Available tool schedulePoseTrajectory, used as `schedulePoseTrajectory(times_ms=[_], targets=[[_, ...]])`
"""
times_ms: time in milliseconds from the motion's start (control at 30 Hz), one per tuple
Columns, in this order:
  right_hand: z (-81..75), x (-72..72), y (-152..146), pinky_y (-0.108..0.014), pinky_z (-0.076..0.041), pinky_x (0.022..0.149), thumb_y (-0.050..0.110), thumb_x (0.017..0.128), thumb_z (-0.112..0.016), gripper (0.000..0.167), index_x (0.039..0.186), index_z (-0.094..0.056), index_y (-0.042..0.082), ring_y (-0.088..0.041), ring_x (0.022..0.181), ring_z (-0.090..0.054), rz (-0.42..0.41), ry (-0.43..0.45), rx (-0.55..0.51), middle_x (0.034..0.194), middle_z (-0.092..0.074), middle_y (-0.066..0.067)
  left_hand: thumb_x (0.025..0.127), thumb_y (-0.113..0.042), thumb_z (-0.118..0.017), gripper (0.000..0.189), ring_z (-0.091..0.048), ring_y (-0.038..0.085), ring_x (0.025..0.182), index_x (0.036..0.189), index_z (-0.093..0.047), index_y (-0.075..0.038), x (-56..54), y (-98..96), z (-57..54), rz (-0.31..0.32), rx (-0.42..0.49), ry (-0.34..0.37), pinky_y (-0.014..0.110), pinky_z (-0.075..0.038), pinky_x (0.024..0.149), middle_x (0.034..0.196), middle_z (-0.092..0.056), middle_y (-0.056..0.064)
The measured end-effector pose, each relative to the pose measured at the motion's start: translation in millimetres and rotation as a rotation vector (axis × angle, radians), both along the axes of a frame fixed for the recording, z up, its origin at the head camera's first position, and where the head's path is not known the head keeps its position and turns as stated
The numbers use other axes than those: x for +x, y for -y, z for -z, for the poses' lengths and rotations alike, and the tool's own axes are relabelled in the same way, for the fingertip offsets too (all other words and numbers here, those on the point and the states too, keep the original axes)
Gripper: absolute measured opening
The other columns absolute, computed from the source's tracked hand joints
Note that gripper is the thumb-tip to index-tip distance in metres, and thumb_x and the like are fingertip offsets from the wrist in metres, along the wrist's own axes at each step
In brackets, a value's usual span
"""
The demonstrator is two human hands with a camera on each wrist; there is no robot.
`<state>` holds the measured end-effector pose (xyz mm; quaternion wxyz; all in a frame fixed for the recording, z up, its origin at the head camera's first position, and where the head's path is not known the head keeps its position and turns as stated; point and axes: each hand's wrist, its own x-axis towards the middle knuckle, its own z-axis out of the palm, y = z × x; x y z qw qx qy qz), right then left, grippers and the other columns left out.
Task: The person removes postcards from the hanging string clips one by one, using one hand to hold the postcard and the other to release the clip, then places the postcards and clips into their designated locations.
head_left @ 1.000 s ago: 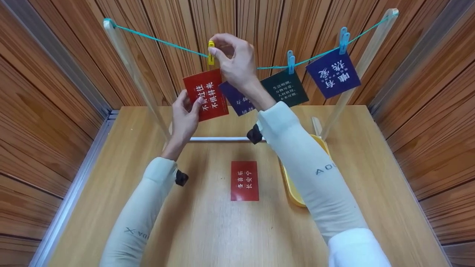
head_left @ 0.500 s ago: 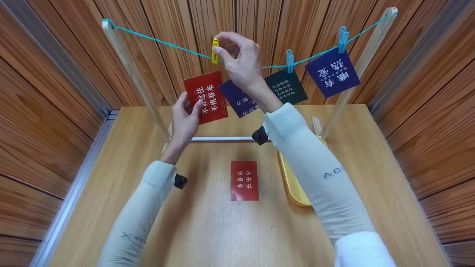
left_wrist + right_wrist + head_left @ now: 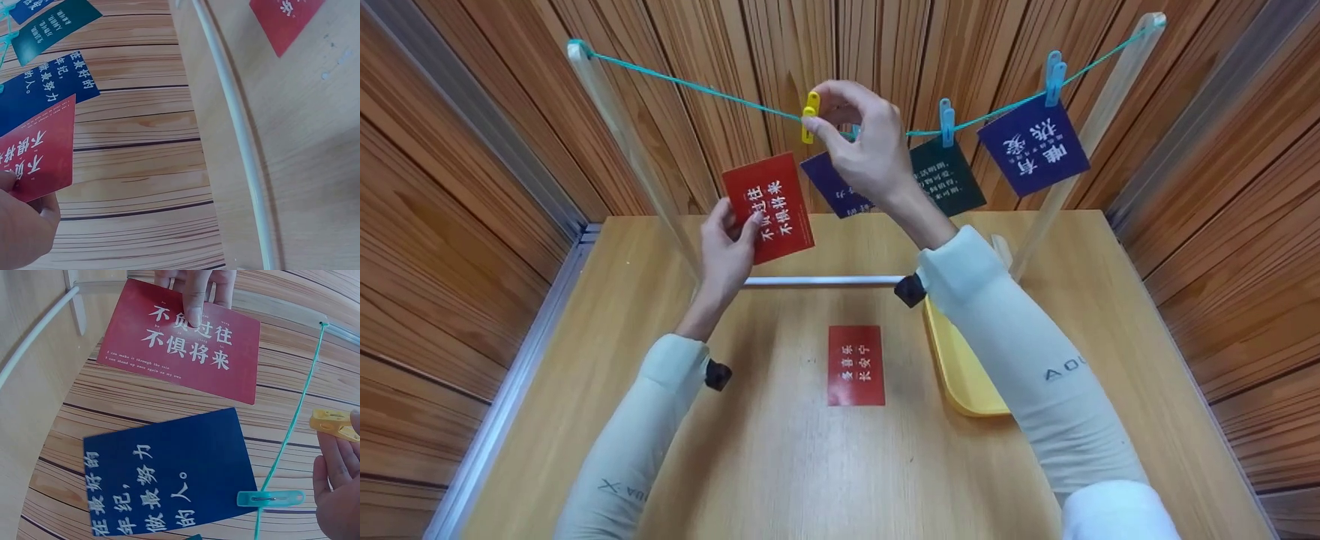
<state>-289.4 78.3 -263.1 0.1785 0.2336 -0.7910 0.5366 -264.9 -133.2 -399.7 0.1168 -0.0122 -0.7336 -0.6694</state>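
My left hand [image 3: 726, 244] pinches a red card [image 3: 780, 217] with white characters near its lower left edge, thumb on the front. In the head view the card sits below the green string [image 3: 682, 84], apart from it. My right hand [image 3: 871, 146] pinches a yellow clothespin [image 3: 810, 118] between thumb and fingers. Seen from the right wrist, this clothespin [image 3: 332, 423] is off to the side of the string, not touching it. A dark blue card [image 3: 169, 475] hangs from the string by a teal clothespin [image 3: 270, 498]; in the head view my right hand partly covers it.
A dark green card [image 3: 949, 176] and another blue card [image 3: 1033, 146] hang further right under light blue clothespins. Wooden posts [image 3: 637, 150] hold the string. On the table lie a second red card [image 3: 856, 366] and a yellow tray [image 3: 960, 390], partly under my right arm.
My right hand has moved right with the yellow clothespin, lately also a little down. My left hand has drawn the red card slightly down and left, further from the string.
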Motion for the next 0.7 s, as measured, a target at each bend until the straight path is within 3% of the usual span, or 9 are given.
schedulePoseTrajectory(times_ms=[467,700], targets=[[27.9,20.6,-12,-0.03,-0.058,0.098,0.027,0.095,-0.08,0.039,0.125,-0.07,0.006,-0.015,0.105,-0.075,-0.024,0.016,0.062,0.116,-0.077,-0.007,0.103,-0.024,-0.068,0.043,-0.072,0.023,0.12,0.143,-0.055,-0.014,10.3,1.9,14.2,0.033,-0.092,0.105,0.045,-0.063,0.099,0.133,-0.071,0.009],[40.5,27.5,-26,-0.038,-0.06,0.096,0.026,0.094,-0.081,0.04,0.124,-0.07,0.002,-0.018,0.102,-0.075,-0.036,-0.027,0.109,0.115,-0.077,-0.011,0.101,-0.026,-0.07,0.05,-0.07,0.025,0.12,0.146,-0.054,-0.011,17.9,-1.6,21.7,0.099,-0.097,0.123,0.045,-0.06,0.104,0.135,-0.069,0.009]])
